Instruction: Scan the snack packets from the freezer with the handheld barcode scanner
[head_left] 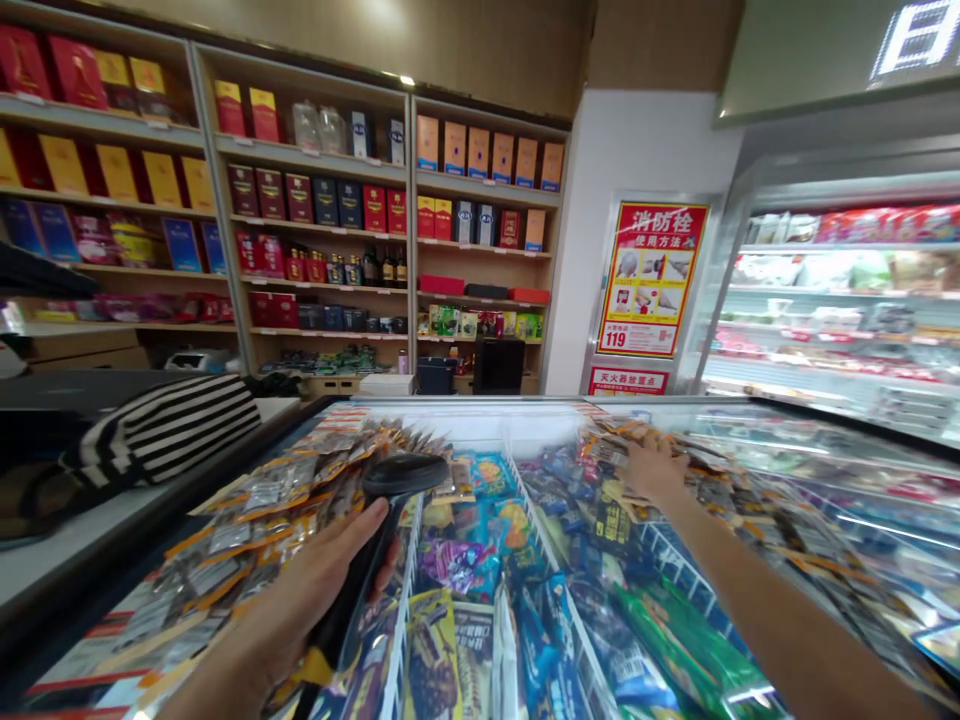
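Observation:
My left hand (341, 560) is wrapped around the handle of a black handheld scanner (405, 474), its rounded head tilted up. Below the hand a yellow part shows near the handle's lower end. Under and left of it, many small snack packets (255, 500) with orange edges cover the left side of a chest freezer (525, 430). Across the freezer my right hand (656, 468) reaches far forward. Its bent fingers are closed on a snack packet (611, 447) at the edge of a second spread of packets; the fingertips are partly hidden.
White wire dividers (536, 520) separate wrapped ice creams (457, 565) inside the freezer. A black-and-white striped bag (169, 425) lies on the counter at left. Behind are shelves of boxed bottles (319, 205), a red fire-hydrant poster (652, 280) and a lit refrigerated display (847, 300).

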